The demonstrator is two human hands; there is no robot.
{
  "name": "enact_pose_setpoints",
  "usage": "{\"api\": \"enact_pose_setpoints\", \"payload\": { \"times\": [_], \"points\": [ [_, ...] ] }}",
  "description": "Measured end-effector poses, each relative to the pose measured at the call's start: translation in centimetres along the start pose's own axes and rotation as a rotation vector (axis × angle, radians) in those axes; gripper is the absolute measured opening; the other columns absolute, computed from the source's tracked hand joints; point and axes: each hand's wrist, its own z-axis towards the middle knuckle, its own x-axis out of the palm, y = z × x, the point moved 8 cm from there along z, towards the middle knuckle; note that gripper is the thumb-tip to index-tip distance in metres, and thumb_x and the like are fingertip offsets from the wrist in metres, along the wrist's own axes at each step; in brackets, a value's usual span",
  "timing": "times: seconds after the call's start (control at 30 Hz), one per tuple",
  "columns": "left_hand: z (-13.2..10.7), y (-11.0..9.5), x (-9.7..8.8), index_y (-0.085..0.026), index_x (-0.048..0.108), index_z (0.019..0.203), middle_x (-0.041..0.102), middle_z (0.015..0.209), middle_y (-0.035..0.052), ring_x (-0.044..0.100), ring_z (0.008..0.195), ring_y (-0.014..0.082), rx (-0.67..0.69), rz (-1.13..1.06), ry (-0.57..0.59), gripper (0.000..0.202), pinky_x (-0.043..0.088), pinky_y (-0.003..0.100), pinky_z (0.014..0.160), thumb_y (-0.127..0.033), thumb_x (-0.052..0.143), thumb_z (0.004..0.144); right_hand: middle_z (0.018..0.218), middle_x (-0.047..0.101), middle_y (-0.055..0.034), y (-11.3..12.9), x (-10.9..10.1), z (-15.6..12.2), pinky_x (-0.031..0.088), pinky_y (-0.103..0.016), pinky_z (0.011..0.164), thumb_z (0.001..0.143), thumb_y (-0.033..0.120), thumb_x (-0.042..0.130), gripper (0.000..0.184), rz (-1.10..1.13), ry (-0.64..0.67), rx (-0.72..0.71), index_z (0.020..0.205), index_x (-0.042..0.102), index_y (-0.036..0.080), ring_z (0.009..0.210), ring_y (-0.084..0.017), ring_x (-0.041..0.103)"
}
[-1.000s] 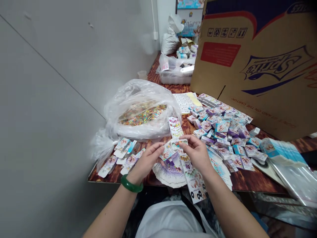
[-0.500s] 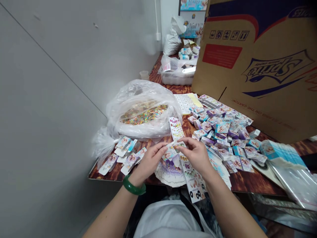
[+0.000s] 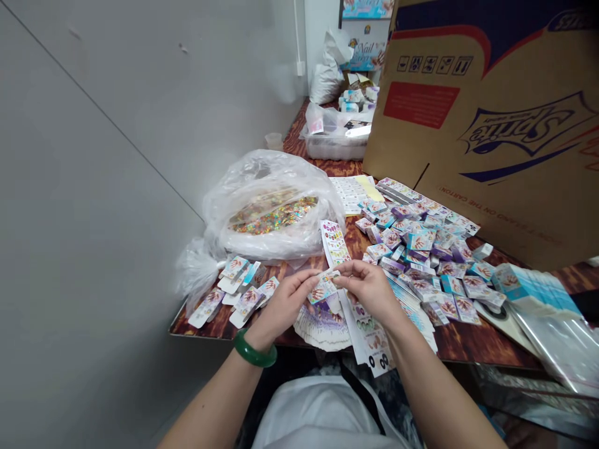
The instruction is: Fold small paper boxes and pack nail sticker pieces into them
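Observation:
Between both hands is a small printed card box (image 3: 324, 287) with a hand picture and light blue trim, held just above the table. My left hand (image 3: 291, 300) pinches its left side with thumb and fingers. At its upper right edge, the thumb and fingertips of my right hand (image 3: 369, 290) are closed on it. Below lies a fanned stack of flat purple-and-white boxes (image 3: 322, 330). Long printed sticker sheets (image 3: 334, 240) run under my right hand, their near end (image 3: 377, 340) hanging past the table edge.
A clear plastic bag (image 3: 276, 168) of colourful small pieces sits behind my hands. Several part-opened boxes (image 3: 248, 302) lie left. At right are a heap of small boxes (image 3: 418, 240), wrapped flat boxes (image 3: 533, 287) and a large brown carton (image 3: 486, 81). A grey wall (image 3: 116, 218) borders the left.
The held box has tilted slightly and shows more of its face. The sticker sheets under my right hand have shifted, with their lower part now spread into separate layers.

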Motion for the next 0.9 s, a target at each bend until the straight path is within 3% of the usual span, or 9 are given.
{"api": "enact_pose_setpoints", "payload": {
  "times": [0.1,0.27,0.43,0.5,0.6,0.67,0.77,0.83,0.9],
  "points": [
    [0.0,0.1,-0.2,-0.020,0.064,0.111,0.064,0.096,0.0037,0.056,0.076,0.0150,0.009,0.042,0.013,0.035,0.049,0.021,0.058,-0.041,0.051,0.086,0.056,0.060,0.0034,0.2,-0.2,0.0,0.027,-0.020,0.032,0.057,0.027,0.070,0.021,0.012,0.080,0.056,0.074,0.067,0.015,0.032,-0.004,0.037],
    [-0.1,0.0,-0.1,-0.019,0.066,0.110,0.067,0.096,0.0041,0.056,0.073,0.0149,-0.011,0.081,0.004,0.035,0.046,0.021,0.059,-0.041,0.050,0.086,0.055,0.061,0.0039,-0.1,-0.1,-0.3,0.022,-0.020,0.031,0.057,0.025,0.069,0.022,0.014,0.072,0.079,0.076,0.066,0.016,0.030,-0.003,0.033],
    [-0.1,-0.6,0.2,-0.019,0.066,0.110,0.068,0.099,0.0044,0.058,0.084,0.0174,0.034,0.079,0.003,0.034,0.048,0.024,0.068,-0.039,0.051,0.087,0.053,0.059,0.0047,0.2,0.3,-0.5,0.033,-0.021,0.041,0.061,0.024,0.066,0.010,-0.050,0.013,-0.033,0.069,0.062,0.018,0.040,-0.007,0.042],
    [0.0,-0.4,0.3,-0.020,0.065,0.112,0.067,0.099,0.0041,0.058,0.081,0.0171,0.014,0.069,0.004,0.035,0.049,0.024,0.064,-0.040,0.051,0.086,0.055,0.060,0.0025,0.4,0.6,-0.4,0.039,-0.024,0.050,0.064,0.025,0.064,0.006,-0.114,0.029,-0.077,0.065,0.063,0.018,0.049,-0.011,0.050],
    [0.0,0.2,0.5,-0.021,0.063,0.115,0.065,0.103,0.0040,0.057,0.079,0.0167,-0.023,0.015,0.008,0.038,0.051,0.023,0.058,-0.042,0.051,0.086,0.071,0.064,-0.0021,1.3,-0.2,-0.2,0.045,-0.028,0.064,0.064,0.024,0.064,0.007,-0.304,-0.061,-0.205,0.068,0.066,0.019,0.065,-0.015,0.057],
    [-0.1,0.6,0.5,-0.021,0.063,0.114,0.064,0.107,0.0044,0.058,0.082,0.0174,-0.037,-0.040,0.013,0.038,0.052,0.024,0.059,-0.042,0.053,0.085,0.086,0.064,-0.0044,1.8,-1.1,-0.2,0.045,-0.029,0.068,0.062,0.025,0.068,0.020,-0.413,-0.159,-0.262,0.080,0.068,0.019,0.073,-0.017,0.057],
    [-0.1,1.1,0.6,-0.020,0.064,0.112,0.063,0.111,0.0051,0.059,0.091,0.0193,-0.067,-0.166,0.039,0.037,0.054,0.027,0.069,-0.041,0.060,0.081,0.080,0.065,-0.0027,1.2,-0.4,0.0,0.043,-0.027,0.061,0.066,0.029,0.066,0.023,-0.422,-0.015,-0.177,0.087,0.065,0.018,0.067,-0.016,0.057],
    [-0.1,1.6,0.7,-0.020,0.065,0.109,0.063,0.111,0.0053,0.059,0.095,0.0196,-0.111,-0.221,0.058,0.037,0.053,0.028,0.075,-0.040,0.064,0.078,0.065,0.061,0.0006,1.0,0.4,-0.2,0.039,-0.024,0.055,0.071,0.027,0.061,0.011,-0.461,0.101,-0.143,0.075,0.064,0.017,0.058,-0.014,0.054],
    [-0.2,2.2,0.8,-0.019,0.067,0.105,0.065,0.107,0.0059,0.060,0.094,0.0191,-0.172,-0.259,0.074,0.035,0.052,0.030,0.078,-0.041,0.065,0.078,0.059,0.057,0.0019,1.7,0.6,-0.5,0.034,-0.023,0.052,0.072,0.023,0.059,0.008,-0.567,0.101,-0.176,0.066,0.061,0.017,0.056,-0.013,0.050]
  ]
}}
